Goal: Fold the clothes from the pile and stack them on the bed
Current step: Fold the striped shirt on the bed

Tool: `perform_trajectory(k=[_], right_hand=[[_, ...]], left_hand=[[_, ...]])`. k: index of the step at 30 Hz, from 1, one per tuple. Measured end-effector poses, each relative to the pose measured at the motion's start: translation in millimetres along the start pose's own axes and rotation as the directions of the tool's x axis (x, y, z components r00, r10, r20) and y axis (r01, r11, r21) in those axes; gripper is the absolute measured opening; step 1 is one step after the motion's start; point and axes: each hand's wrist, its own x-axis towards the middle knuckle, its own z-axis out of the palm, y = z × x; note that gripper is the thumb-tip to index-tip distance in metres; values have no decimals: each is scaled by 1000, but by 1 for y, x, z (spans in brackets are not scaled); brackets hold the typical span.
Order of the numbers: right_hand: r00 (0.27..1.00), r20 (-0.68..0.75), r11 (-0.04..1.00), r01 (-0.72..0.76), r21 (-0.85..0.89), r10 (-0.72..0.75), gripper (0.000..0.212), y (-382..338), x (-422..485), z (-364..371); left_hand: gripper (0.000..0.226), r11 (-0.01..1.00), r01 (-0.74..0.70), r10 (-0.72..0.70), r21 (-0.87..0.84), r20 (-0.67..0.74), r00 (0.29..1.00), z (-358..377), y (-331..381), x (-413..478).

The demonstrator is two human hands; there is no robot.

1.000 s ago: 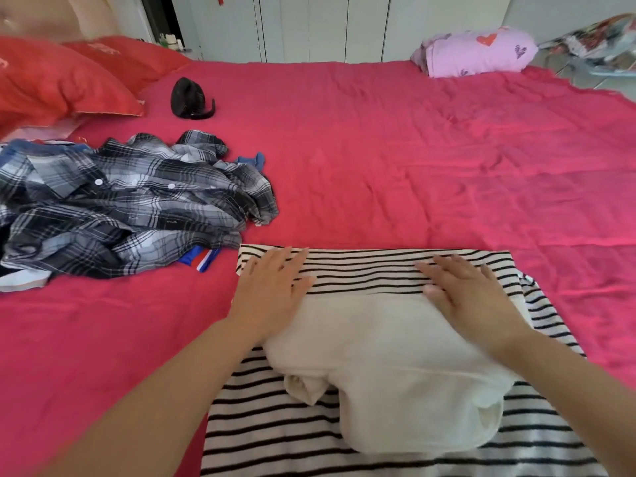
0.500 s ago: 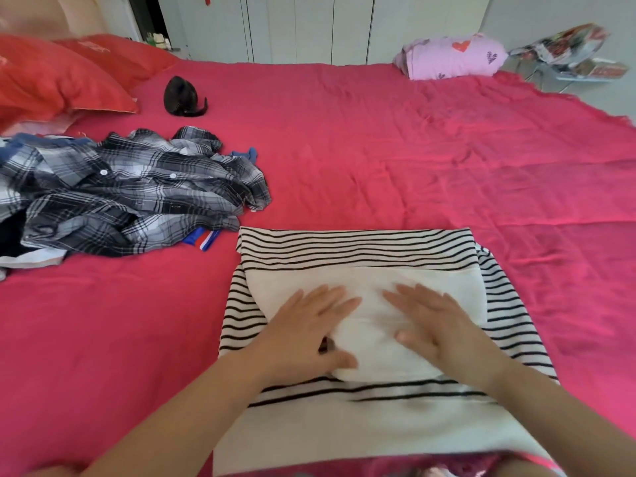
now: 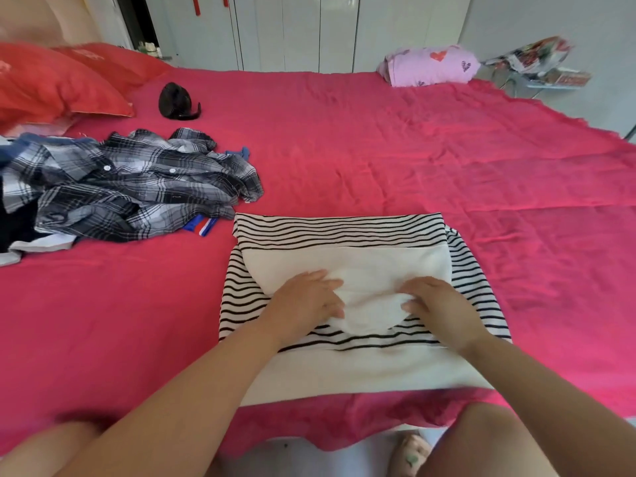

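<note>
Left hand (image 3: 303,304) and right hand (image 3: 438,306) each pinch a white bunch of the striped top (image 3: 344,232) between curled fingers and thumb. The top lies under both hands on the bed (image 3: 447,160), its fold edge running left-right just beyond the fingertips. The pile (image 3: 130,187) lies beyond and left, nearer the left hand. No writing is readable.

Left hand (image 3: 304,302) and right hand (image 3: 438,304) rest palms down.
</note>
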Motion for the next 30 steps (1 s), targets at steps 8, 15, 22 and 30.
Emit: perform_trajectory(k=[8,15,22,30], right_hand=[[974,219,977,100,-187,-58,27,-17,-16,-49],[997,-73,999,34,-40,-37,56,-32,6,-33],[935,274,948,-148,-281,227,64,-12,-3,15],[980,72,981,-181,-65,185,75,18,-4,-12]], left_hand=[[26,952,74,-37,-296,128,991,-14,9,-31],[45,990,143,-140,1,-178,974,-10,28,-3],[74,912,304,-354,277,151,923,33,-2,-7],[81,960,195,-212,202,65,975,23,60,17]])
